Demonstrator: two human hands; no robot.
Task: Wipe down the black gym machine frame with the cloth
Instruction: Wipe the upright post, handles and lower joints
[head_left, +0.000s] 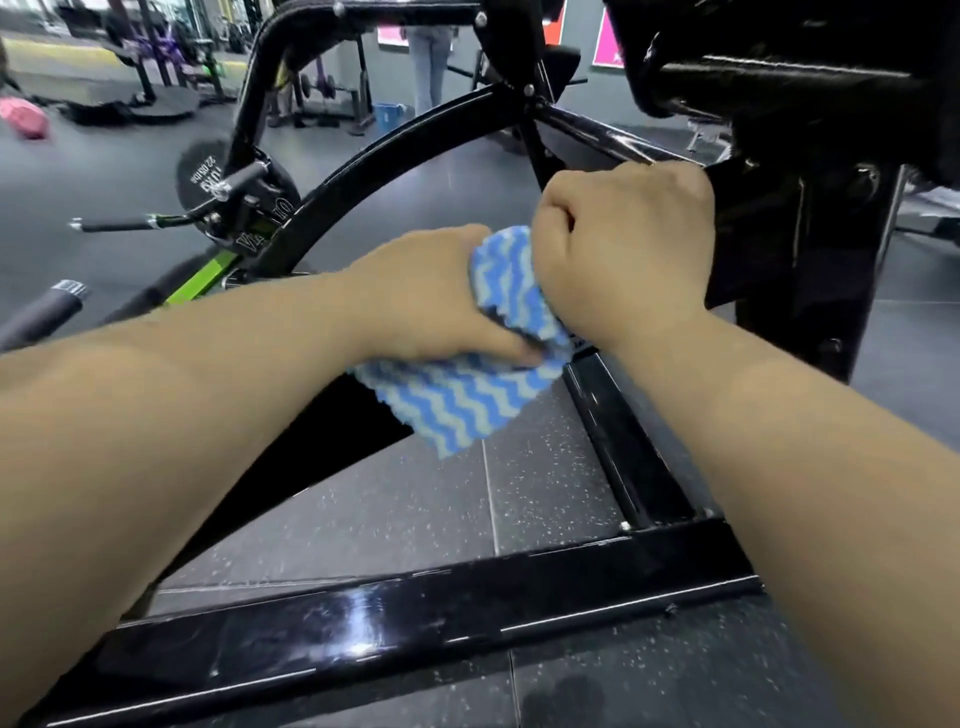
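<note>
A blue and pale-blue wavy-striped cloth (470, 400) is bunched between both hands over the black gym machine frame (628, 447). My left hand (431, 293) grips the cloth from the left, its thumb pressing the top. My right hand (623, 244) is curled in a fist and holds the cloth's upper right part, against the frame's upright post. A loose corner of the cloth hangs down over the floor. The glossy lower crossbar (395, 618) of the frame runs across the front.
A curved black arm (363, 171) rises behind my hands, with a weight plate (208, 176) and a handle at the left. The floor is dark speckled rubber tiles (395, 509). A person's legs (428, 62), a blue bucket (387, 115) and other machines stand far back.
</note>
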